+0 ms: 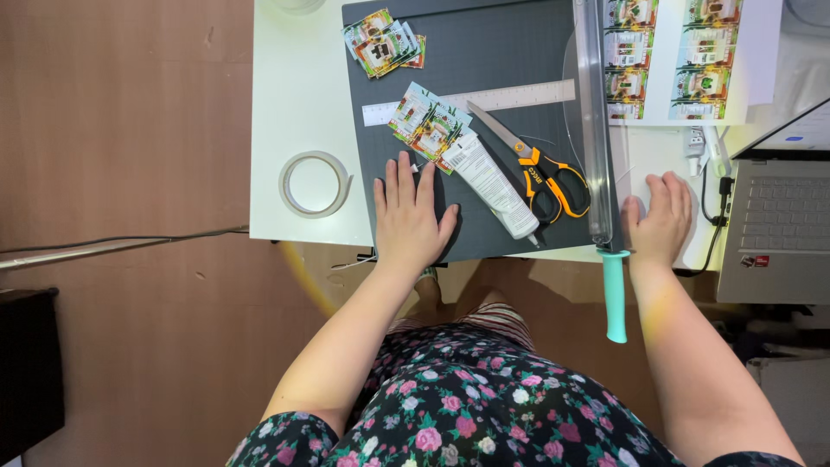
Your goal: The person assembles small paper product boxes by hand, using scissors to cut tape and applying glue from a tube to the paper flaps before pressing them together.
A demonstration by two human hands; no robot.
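My left hand [410, 216] lies flat, palm down, on the near edge of a dark grey cutting board [484, 52], fingers together. Just beyond its fingertips sit a few small printed cards [425, 124] and a white glue tube [489, 182]. My right hand [660, 223] rests on the white table [298, 95] right of the cutter's blade arm [593, 121], fingers curled loosely, holding nothing. The arm's teal handle [614, 297] sticks out past the table edge beside that wrist. Orange-handled scissors [543, 175] lie between my hands.
A clear ruler [484, 101] crosses the board, and another card pile [383, 41] sits at its far left corner. A tape roll [314, 183] lies left of the board. Printed sheets [671, 56] lie far right, near a laptop [778, 225] and a black cable [722, 199].
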